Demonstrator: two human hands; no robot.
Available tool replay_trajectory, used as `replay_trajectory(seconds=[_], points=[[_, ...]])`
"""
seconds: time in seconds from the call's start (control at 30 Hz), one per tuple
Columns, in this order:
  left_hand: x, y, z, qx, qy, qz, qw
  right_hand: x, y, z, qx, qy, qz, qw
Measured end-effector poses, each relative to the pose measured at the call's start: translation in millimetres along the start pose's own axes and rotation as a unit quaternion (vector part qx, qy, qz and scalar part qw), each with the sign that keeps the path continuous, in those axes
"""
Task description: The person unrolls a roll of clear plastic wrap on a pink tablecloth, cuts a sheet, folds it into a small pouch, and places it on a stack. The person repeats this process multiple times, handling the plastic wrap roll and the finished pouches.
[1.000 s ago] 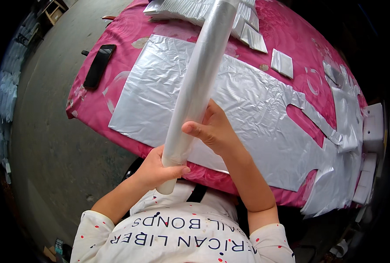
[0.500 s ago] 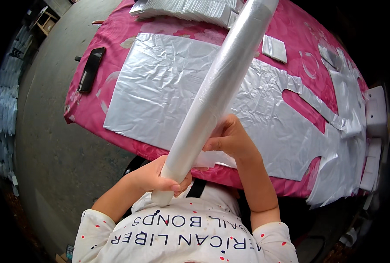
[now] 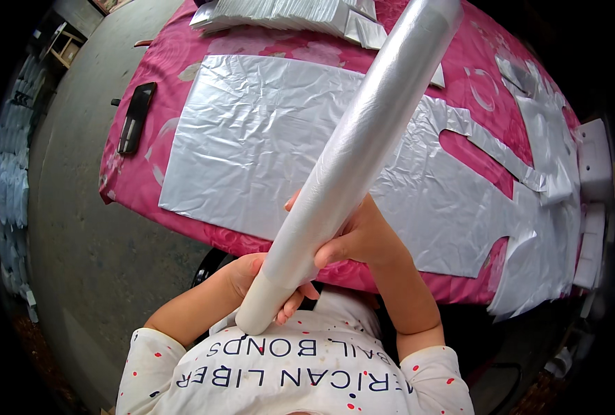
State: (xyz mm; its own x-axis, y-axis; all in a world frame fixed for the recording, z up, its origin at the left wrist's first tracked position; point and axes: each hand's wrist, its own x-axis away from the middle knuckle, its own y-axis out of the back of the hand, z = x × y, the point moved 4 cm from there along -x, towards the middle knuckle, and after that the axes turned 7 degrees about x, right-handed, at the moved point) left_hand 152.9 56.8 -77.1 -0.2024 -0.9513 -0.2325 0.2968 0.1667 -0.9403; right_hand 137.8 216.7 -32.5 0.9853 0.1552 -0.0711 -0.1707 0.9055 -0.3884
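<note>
A long roll of clear plastic film (image 3: 362, 138) slants from my lap up over the table, its pale core end (image 3: 255, 311) close to my shirt. My left hand (image 3: 244, 274) is wrapped round the lower end from beneath, and its fingertips show on the right side of the roll. Higher up, my right hand (image 3: 360, 236) grips the roll, thumb on the near side and fingertips peeking out on the far left. Under the roll, flat on the table, lies a stack of silvery-white plastic vest bags (image 3: 238, 138) with handle cut-outs at the right.
A pink flowered cloth (image 3: 131, 183) covers the table. On it lie a black phone (image 3: 137, 117) at the left and folded white plastic packs (image 3: 280, 15) at the far edge. More bags (image 3: 546, 138) hang over the right edge, near white plastic containers (image 3: 593, 162).
The top of the roll has swung slightly right. My right hand has gone from the roll's edge to a fuller grip around it, and my left hand's fingers have loosened.
</note>
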Motion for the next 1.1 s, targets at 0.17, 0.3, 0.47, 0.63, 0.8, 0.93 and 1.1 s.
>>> replay_trajectory(seconds=[0.17, 0.3, 0.47, 0.63, 0.8, 0.93, 1.1], points=[[7, -17, -41, -0.358, -0.136, -0.322, 0.866, 8, -2, -1, 0.102, -0.165, -0.112, 0.975], [-3, -24, -44, -0.623, -0.236, -0.392, 0.635, 18, -9, -31, 0.222, -0.113, -0.203, 0.947], [32, -8, -26, -0.486, -0.077, -0.471, 0.733, 33, 9, -28, 0.329, -0.183, -0.148, 0.915], [68, -2, -7, -0.402, 0.039, -0.510, 0.759, 50, 96, 1, 0.247, -0.101, -0.328, 0.906], [80, 9, 5, -0.367, 0.031, -0.465, 0.805, 39, 132, 19, 0.256, -0.073, -0.348, 0.899], [76, 5, 5, -0.368, 0.025, -0.446, 0.816, 28, 136, 15, 0.245, -0.153, -0.291, 0.912], [78, 4, 4, -0.374, 0.026, -0.440, 0.816, 19, 123, 17, 0.252, -0.250, -0.173, 0.919]])
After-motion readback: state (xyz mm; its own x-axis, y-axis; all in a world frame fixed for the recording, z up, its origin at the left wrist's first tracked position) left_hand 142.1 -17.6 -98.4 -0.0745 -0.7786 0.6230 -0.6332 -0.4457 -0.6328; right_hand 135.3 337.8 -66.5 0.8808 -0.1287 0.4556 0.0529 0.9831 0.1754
